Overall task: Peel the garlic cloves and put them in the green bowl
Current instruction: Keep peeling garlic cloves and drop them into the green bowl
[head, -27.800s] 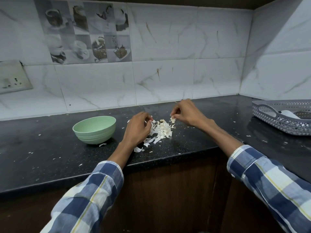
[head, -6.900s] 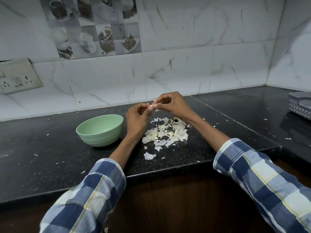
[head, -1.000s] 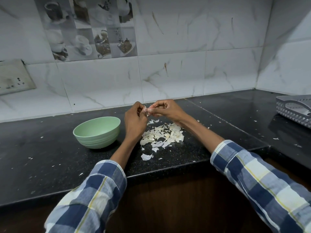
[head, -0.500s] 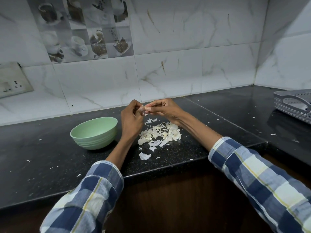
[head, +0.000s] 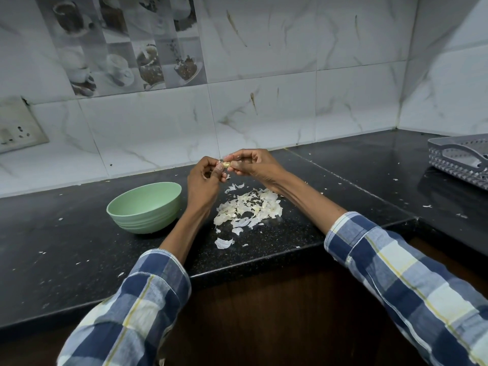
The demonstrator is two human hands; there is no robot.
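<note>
Little moved since half a second back: both hands held raised at the same spot over the counter, skin worked a shade further off the garlic clove, pale flesh now showing. Left hand and right hand each in a pinching grip on that clove, fingertips closed on it from either side; peel heap just below the grip, green bowl below and left of it. Judged: peeling nearly finished on this clove, drop into bowl still outstanding.
</note>
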